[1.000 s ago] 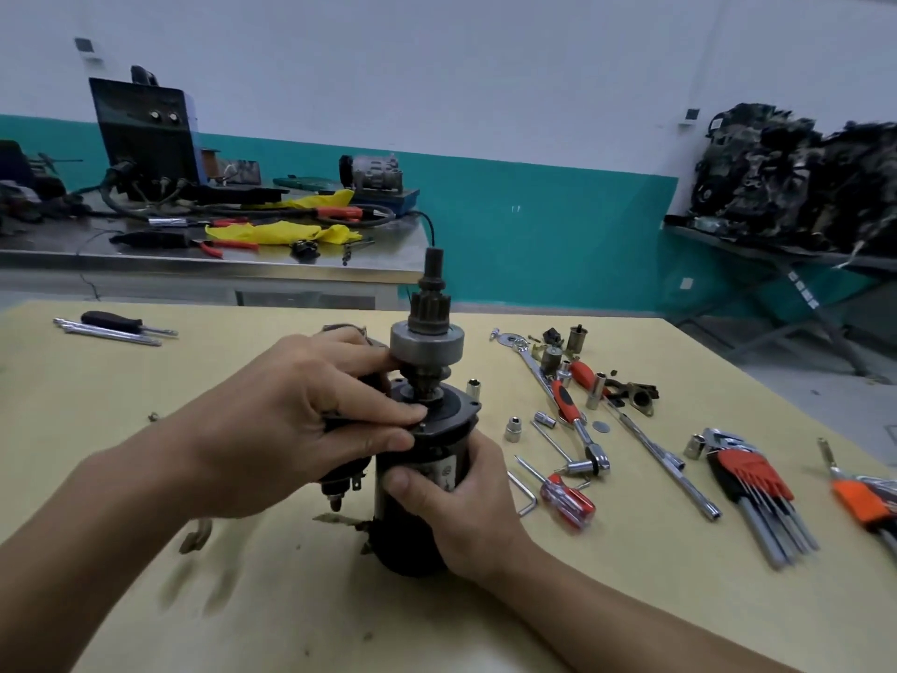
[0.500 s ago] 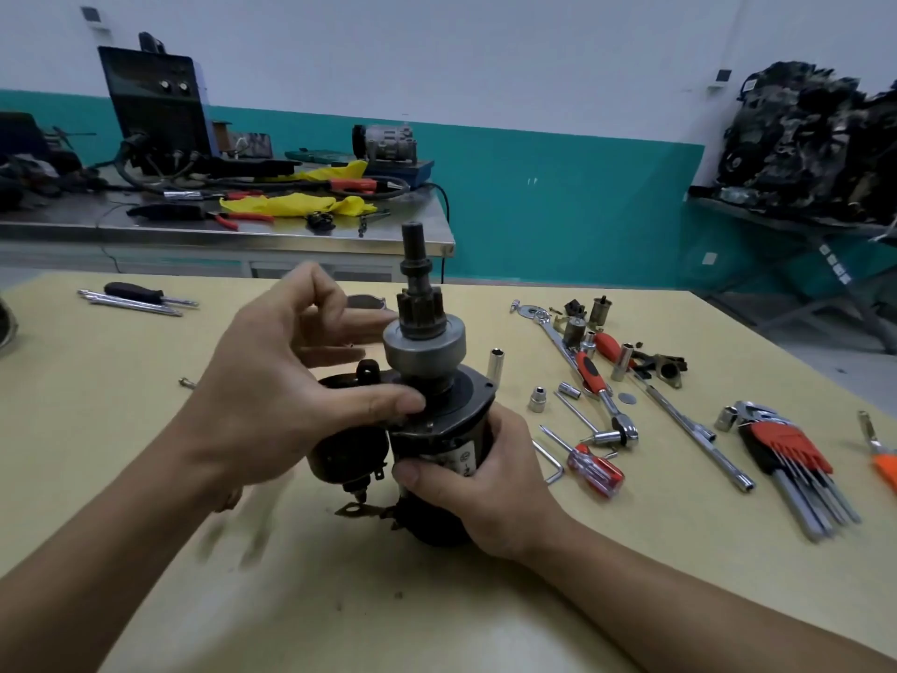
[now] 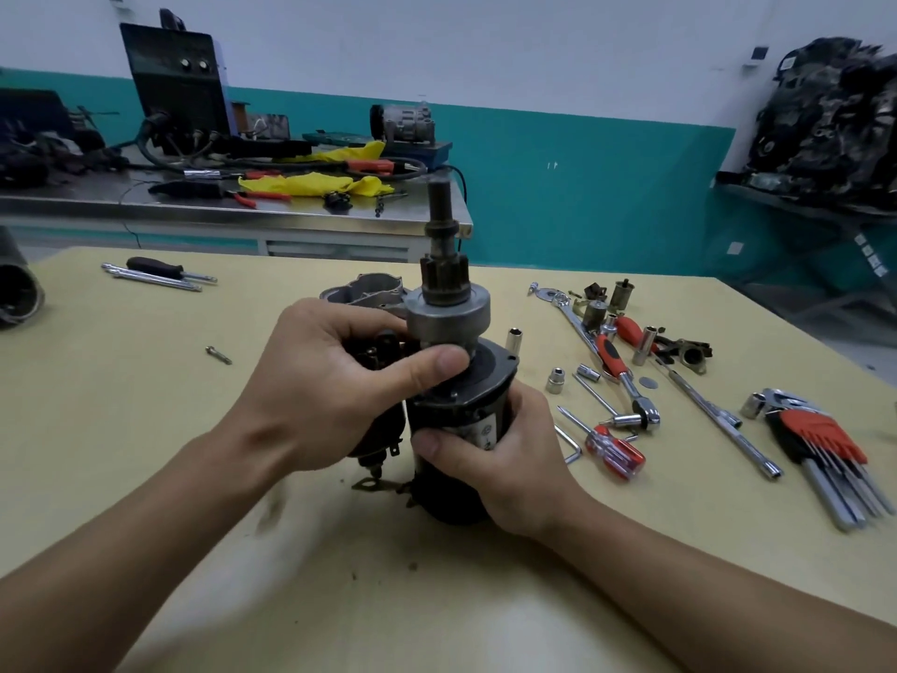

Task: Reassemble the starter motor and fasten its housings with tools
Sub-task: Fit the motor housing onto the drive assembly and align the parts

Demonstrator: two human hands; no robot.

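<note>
Left hand (image 3: 310,395), lately splayed, now grips the solenoid (image 3: 383,347); right hand (image 3: 505,459) grips the motor body (image 3: 485,376); seating judged underway.

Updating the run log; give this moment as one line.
left hand: grips solenoid, thumb on clutch | right hand: holds motor upright | housing: behind motor, unfitted | tools: on table, unheld

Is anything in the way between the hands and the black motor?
No, nothing visible. The right hand grips the black body of the starter motor, and the left hand holds its upper part, thumb on the silver collar.
</note>
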